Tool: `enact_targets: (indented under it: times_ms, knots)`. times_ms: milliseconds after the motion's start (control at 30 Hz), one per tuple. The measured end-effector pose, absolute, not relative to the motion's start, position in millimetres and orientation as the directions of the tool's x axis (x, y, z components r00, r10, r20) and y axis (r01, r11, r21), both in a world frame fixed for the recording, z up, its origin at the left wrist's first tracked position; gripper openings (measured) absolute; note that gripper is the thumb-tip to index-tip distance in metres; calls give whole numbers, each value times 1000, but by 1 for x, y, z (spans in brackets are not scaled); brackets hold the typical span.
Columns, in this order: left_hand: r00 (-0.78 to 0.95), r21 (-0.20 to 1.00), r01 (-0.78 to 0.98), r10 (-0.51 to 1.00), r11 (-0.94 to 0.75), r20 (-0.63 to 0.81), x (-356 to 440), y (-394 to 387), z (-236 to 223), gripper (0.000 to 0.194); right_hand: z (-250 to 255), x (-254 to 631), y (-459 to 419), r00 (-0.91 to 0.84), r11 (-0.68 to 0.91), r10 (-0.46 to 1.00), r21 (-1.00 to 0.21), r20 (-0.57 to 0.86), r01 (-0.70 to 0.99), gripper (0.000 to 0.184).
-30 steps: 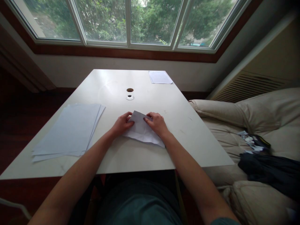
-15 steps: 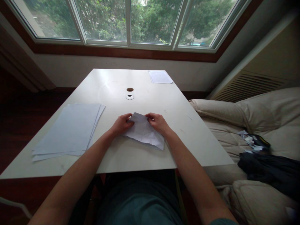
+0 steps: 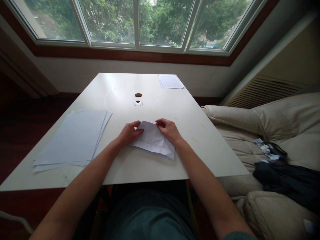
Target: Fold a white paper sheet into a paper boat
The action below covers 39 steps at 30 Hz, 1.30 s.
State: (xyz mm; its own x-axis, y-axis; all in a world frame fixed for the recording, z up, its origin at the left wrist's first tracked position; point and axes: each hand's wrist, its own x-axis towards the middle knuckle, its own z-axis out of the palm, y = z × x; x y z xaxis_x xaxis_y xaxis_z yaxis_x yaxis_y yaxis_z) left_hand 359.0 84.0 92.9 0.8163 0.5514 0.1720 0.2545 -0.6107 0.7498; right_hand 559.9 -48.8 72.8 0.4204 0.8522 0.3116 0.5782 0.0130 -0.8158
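Observation:
A creased, folded sheet of white paper (image 3: 153,140) lies near the front edge of the white table, its far end raised a little. My left hand (image 3: 130,132) pinches its left side, thumb on top and fingers behind. At the far right edge, my right hand (image 3: 168,129) grips the same paper, with the fingertips partly hidden by the hand. To the left lies a loose stack of large white sheets (image 3: 75,136), their edges not lined up.
A smaller pile of paper (image 3: 171,81) sits at the far right corner of the table (image 3: 207,156). A round hole (image 3: 138,95) and its white ring cover (image 3: 138,103) are near the middle. A beige sofa (image 3: 235,115) with dark cloth (image 3: 282,180) stands on the right.
My right hand has shifted slightly up at the paper's far edge. The paper's raised tip sits a touch lower. My left hand keeps its hold.

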Motion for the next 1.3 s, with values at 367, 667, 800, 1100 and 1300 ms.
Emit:
enact_targets:
  times_ms: [367, 667, 800, 1100, 1300]
  knots:
    - [886, 671, 164, 408, -723, 222, 360, 74, 99, 43, 75, 552, -48, 362, 46, 868, -782, 338, 621, 25]
    - [914, 679, 37, 300, -733, 273, 362, 73, 89, 54, 73, 552, -46, 386, 1, 864, -768, 323, 640, 28]
    - [926, 670, -57, 212, -740, 313, 364, 76, 81, 58, 70, 553, -45, 372, 27, 862, -763, 345, 646, 28]
    - [957, 577, -114, 66, -809, 281, 363, 77, 75, 69, 74, 551, -47, 322, -40, 881, -623, 347, 781, 27]
    - [982, 456, -94, -7, -885, 189, 362, 74, 79, 73, 77, 553, -46, 351, -140, 876, -524, 330, 840, 26]
